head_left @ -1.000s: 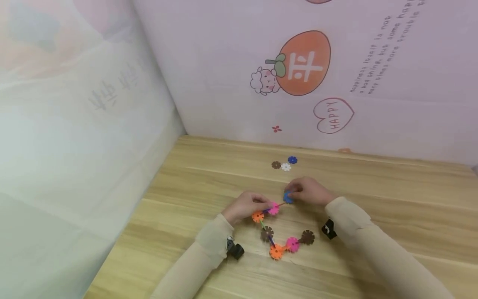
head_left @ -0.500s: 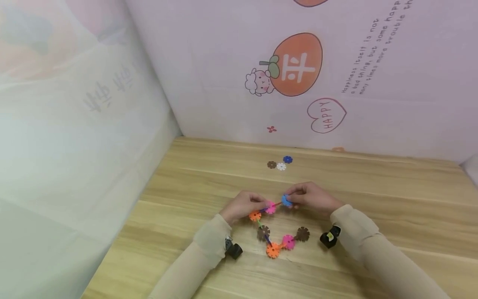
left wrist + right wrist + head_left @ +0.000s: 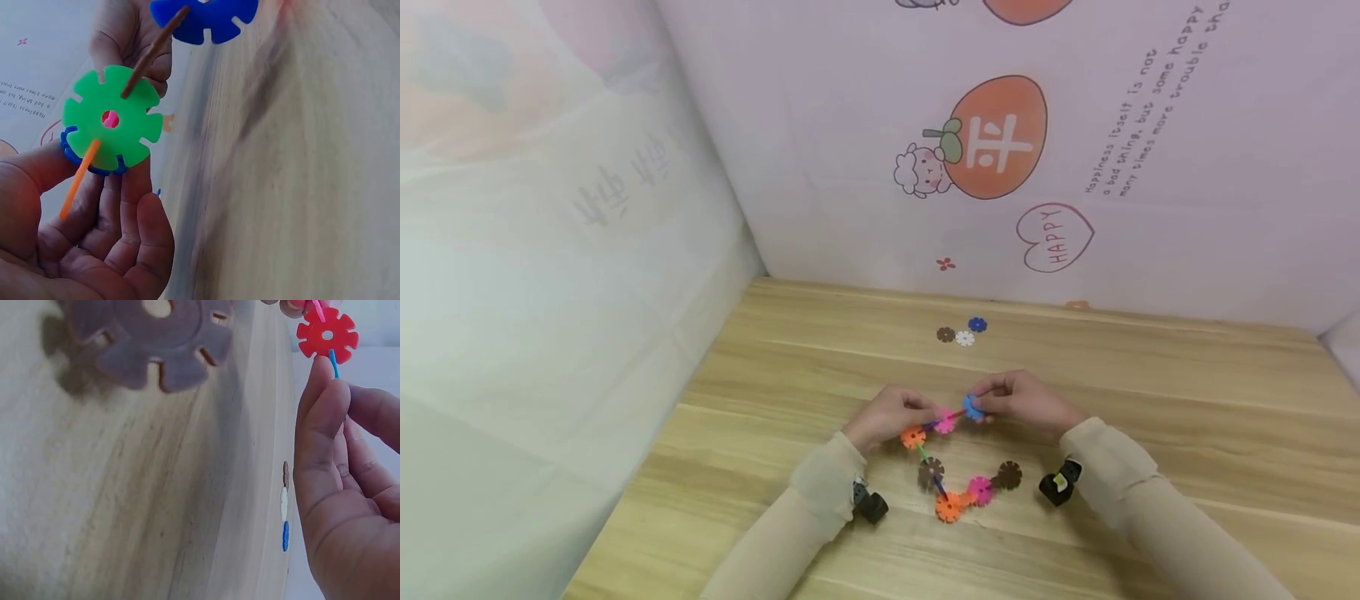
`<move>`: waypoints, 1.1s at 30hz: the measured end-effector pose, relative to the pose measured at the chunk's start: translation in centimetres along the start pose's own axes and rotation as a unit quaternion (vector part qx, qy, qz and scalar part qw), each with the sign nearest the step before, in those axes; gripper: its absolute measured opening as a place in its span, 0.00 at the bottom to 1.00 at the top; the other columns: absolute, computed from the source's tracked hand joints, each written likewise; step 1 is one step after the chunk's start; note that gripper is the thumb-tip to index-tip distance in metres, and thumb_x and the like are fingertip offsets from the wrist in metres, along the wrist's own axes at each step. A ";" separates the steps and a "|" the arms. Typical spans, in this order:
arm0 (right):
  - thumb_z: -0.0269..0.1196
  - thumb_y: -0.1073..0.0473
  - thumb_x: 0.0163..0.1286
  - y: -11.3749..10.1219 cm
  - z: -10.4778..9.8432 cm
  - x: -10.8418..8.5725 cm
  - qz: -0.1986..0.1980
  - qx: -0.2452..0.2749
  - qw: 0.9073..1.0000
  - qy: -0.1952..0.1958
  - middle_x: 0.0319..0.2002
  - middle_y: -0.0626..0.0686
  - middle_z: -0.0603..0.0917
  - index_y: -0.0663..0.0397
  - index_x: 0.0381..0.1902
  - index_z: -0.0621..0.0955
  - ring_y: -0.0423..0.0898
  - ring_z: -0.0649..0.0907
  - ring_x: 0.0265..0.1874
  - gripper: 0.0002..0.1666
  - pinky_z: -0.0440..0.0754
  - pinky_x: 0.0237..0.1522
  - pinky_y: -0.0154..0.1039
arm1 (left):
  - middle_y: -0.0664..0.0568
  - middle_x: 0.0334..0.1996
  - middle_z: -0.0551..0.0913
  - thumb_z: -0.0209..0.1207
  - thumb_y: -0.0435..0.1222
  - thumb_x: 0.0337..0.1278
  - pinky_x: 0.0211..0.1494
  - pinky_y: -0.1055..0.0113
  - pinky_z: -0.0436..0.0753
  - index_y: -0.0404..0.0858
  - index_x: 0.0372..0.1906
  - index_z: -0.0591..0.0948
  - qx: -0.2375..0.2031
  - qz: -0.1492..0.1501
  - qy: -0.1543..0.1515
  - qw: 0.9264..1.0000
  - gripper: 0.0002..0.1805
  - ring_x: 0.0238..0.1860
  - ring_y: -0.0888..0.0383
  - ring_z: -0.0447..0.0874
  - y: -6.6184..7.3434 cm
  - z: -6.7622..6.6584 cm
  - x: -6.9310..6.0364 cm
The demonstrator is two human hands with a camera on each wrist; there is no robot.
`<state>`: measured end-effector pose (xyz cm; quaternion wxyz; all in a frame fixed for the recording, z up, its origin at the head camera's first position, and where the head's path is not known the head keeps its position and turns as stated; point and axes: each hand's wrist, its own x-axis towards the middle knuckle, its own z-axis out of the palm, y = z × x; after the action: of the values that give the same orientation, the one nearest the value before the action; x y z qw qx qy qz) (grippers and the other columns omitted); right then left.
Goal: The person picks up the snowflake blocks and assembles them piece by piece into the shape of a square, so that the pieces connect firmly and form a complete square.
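Note:
Slotted plastic snowflake discs form a linked, curved chain in the head view. At its upper left, my left hand (image 3: 891,414) pinches the chain near a pink disc (image 3: 946,421). My right hand (image 3: 1022,402) pinches a light blue disc (image 3: 972,407) at the chain's right end. A red disc (image 3: 327,335) joins the light blue one, seen edge-on in the right wrist view. In the left wrist view, my left thumb touches a dark blue disc (image 3: 119,165) partly hidden behind a green disc (image 3: 134,119). An orange disc (image 3: 913,437) sits below my left fingers.
Toward the table's back lie loose brown (image 3: 945,334), white (image 3: 965,338) and blue discs (image 3: 977,324). The chain's other end is a brown disc (image 3: 1010,475). A printed cloth wall (image 3: 835,167) stands behind the table (image 3: 790,358), another at left.
My right hand has moved slightly toward me with the light blue disc, and its wrist has turned. The left hand keeps its hold. The head view has shifted a little.

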<state>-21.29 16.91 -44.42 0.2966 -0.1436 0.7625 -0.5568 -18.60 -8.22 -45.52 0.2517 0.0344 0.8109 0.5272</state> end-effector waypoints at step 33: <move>0.62 0.57 0.71 -1.2 1.0 1.4 -0.040 -0.126 0.991 -0.028 0.45 0.53 0.87 0.58 0.53 0.81 0.46 0.84 0.46 0.16 0.83 0.52 0.41 | 0.54 0.42 0.87 0.62 0.46 0.63 0.47 0.63 0.85 0.43 0.47 0.86 -0.013 0.019 -0.052 0.998 0.14 0.41 0.58 0.83 -0.9 -0.5 -0.4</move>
<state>-21.91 14.96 -43.91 0.2753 -0.2258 0.8114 -0.4635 -18.28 -9.12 -46.00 0.2835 0.0742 0.7893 0.5396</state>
